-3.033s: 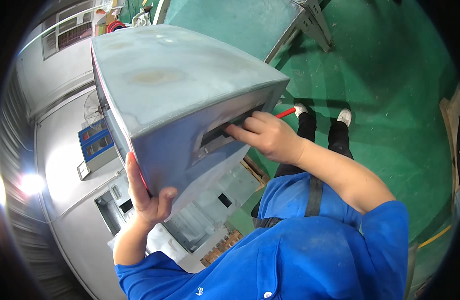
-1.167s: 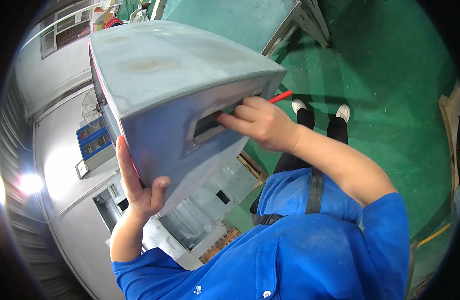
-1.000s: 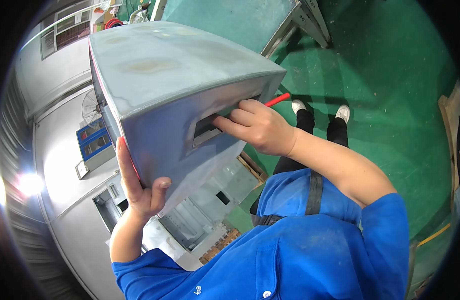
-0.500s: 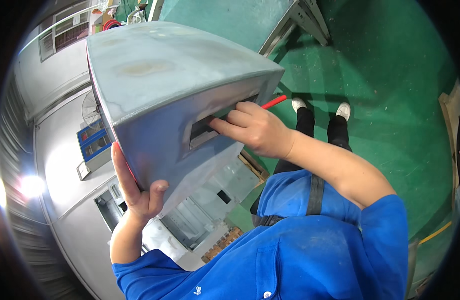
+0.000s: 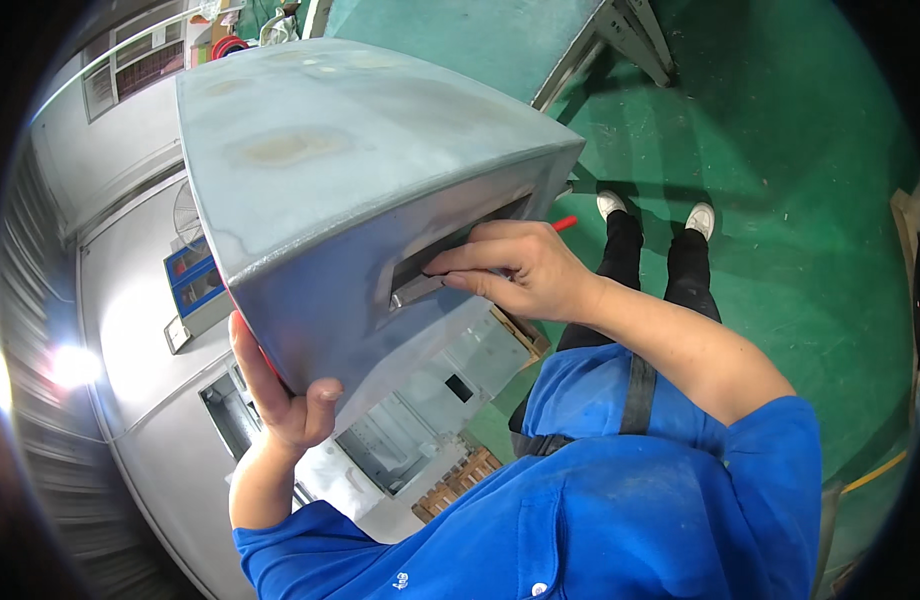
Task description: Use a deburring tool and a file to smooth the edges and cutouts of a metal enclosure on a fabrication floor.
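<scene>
A large grey sheet-metal box with rounded-looking faces tilts in front of me. In its near end face is a long narrow slot. My left hand supports the lower left corner, fingers along the side edge and thumb against the end face. My right hand is closed at the slot, thumb and fingertips pinched near its lower lip. From behind that hand sticks out the end of a red rod-like handle; the fingers and the box hide the remainder of this red-handled tool.
A green-topped metal table stands beyond the box. Below it are other grey metal housings and a wooden pallet. A blue-framed cabinet and a fan stand at the left. The floor is green.
My right hand has drawn lower at the slot, its thumb now showing under the fingertips. The red handle has moved down with it and shows less. My left hand keeps its place on the box.
</scene>
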`<action>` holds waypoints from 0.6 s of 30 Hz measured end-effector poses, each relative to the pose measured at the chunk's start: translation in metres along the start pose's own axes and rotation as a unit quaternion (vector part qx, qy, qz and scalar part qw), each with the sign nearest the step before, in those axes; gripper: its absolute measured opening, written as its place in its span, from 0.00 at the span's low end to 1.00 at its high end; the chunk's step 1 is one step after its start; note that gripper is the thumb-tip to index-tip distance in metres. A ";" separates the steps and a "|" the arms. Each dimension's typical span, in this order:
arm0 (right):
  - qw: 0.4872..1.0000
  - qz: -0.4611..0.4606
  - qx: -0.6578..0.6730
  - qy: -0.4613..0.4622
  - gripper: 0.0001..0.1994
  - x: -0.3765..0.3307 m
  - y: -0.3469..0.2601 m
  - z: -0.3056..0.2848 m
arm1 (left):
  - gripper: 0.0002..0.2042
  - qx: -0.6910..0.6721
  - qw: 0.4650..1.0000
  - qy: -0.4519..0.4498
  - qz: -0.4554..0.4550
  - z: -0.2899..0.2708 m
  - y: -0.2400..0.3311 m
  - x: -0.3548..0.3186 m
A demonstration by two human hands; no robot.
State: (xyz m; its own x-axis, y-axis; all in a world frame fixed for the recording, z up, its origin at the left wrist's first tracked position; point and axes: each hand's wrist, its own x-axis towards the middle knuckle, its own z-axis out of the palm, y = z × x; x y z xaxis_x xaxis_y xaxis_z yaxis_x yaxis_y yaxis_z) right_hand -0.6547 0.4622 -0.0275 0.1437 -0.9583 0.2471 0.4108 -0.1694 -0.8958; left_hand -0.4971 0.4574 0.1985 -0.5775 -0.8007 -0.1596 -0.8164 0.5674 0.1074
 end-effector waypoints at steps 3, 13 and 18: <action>1.000 -0.018 0.008 -0.019 0.08 0.003 0.001 -0.002 | 0.41 0.008 1.000 -0.003 -0.005 -0.001 0.001 0.000; 0.995 -0.086 -0.035 -0.040 0.12 0.012 0.002 -0.009 | 0.43 -0.019 1.000 -0.017 -0.001 -0.001 0.001 -0.001; 0.993 -0.103 -0.041 -0.038 0.13 0.014 -0.002 -0.007 | 0.44 -0.025 0.999 -0.022 0.008 0.000 0.001 0.000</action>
State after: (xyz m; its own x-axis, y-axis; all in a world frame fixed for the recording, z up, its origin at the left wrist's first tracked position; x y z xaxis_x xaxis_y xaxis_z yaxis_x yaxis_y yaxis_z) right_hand -0.6599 0.4479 -0.0254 0.1337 -0.8814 0.4531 0.3648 -0.3813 -0.8494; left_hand -0.4978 0.4577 0.1987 -0.5908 -0.7815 -0.2006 -0.8067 0.5688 0.1600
